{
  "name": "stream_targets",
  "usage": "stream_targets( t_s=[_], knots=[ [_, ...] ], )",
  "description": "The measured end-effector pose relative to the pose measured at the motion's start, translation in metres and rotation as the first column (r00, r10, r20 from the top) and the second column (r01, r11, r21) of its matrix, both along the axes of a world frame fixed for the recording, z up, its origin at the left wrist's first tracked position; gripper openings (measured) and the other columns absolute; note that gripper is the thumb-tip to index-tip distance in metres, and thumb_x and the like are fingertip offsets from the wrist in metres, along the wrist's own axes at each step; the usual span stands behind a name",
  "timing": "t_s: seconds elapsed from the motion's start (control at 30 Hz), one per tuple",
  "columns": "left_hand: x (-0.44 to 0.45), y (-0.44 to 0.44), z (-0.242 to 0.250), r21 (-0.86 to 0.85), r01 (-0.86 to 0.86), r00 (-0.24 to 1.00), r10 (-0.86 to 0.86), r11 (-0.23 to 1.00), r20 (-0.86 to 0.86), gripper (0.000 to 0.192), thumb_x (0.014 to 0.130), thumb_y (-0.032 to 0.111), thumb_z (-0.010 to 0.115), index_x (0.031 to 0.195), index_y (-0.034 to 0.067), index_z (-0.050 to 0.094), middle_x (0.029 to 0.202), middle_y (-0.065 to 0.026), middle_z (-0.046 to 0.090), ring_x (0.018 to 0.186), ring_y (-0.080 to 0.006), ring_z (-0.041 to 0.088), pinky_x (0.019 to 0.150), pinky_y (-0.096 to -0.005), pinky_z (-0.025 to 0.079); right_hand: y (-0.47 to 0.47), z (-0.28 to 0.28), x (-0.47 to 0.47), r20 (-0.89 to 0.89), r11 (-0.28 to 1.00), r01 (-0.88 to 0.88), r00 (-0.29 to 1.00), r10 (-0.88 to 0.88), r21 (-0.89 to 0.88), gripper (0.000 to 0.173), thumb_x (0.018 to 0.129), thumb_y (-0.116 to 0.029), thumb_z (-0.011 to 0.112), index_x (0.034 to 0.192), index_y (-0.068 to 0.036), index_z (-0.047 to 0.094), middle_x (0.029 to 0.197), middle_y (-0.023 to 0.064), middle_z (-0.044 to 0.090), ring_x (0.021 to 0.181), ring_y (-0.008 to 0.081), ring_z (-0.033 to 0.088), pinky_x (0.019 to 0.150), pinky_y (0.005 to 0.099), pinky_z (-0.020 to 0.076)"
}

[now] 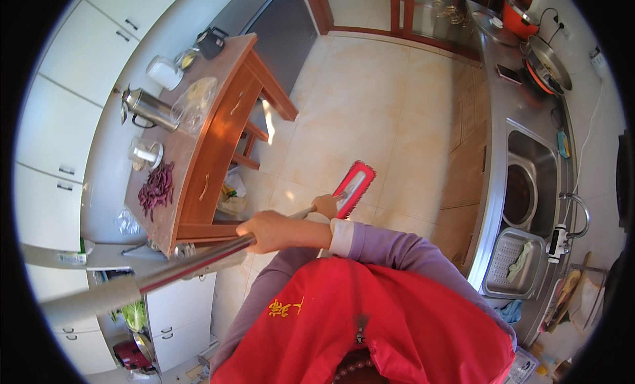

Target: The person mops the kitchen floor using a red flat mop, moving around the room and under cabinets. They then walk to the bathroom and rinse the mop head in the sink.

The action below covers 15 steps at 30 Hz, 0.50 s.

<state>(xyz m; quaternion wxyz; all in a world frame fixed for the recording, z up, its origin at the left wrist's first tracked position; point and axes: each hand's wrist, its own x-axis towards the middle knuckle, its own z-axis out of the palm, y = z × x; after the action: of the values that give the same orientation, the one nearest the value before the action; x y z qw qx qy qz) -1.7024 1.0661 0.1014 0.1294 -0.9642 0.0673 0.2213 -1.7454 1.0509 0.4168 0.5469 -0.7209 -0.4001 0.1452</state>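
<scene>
A flat mop with a red fringed head (366, 186) lies against the tiled floor, ahead of me and slightly right of centre. Its metal pole (198, 261) slants up toward the lower left, ending in a thick pale grip. My right hand (268, 231) is closed round the middle of the pole, its forearm crossing in front of my body. Farther down, close to the mop head, my left hand (325, 206) holds the pole too; its forearm is partly hidden behind the right one.
On the left, a wooden table (211, 151) holds a steel jug, kettles and purple leaves; a stool (250, 143) and bags are beneath it. Flattened cardboard (464, 151) lies along the right counter, which has a sink (548, 156), a draining basket (513, 265) and pans. A glass door stands beyond.
</scene>
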Motion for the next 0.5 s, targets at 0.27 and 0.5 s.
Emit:
stream_targets(
  t_s=[0.27,0.5],
  knots=[
    [0.142,0.022,-0.002,-0.026,-0.141,0.99,0.14,0.99,-0.023,0.028,0.079,0.031,0.067,0.093,0.006,0.071,0.083,-0.0158,0.073,0.08,-0.0299,0.073,0.068,-0.0412,0.057,-0.027,-0.046,0.101,0.122,0.975,0.049,0.99,-0.077,0.218,0.039,0.077,-0.041,0.071,0.092,-0.007,0.058,0.081,0.0116,0.066,0.079,0.0332,0.064,0.068,0.0456,0.046],
    [0.268,0.057,-0.031,-0.496,-0.328,0.937,0.343,0.804,-0.064,0.037,0.076,0.031,0.069,0.087,-0.004,0.065,0.071,-0.0174,0.069,0.062,-0.0264,0.07,0.056,-0.0379,0.054,-0.183,-0.187,0.221,-0.134,0.88,0.389,0.89,-0.435,-0.272,0.029,0.091,-0.031,0.062,0.106,-0.006,0.06,0.1,0.0132,0.069,0.092,0.0284,0.067,0.079,0.0371,0.0518]
  ],
)
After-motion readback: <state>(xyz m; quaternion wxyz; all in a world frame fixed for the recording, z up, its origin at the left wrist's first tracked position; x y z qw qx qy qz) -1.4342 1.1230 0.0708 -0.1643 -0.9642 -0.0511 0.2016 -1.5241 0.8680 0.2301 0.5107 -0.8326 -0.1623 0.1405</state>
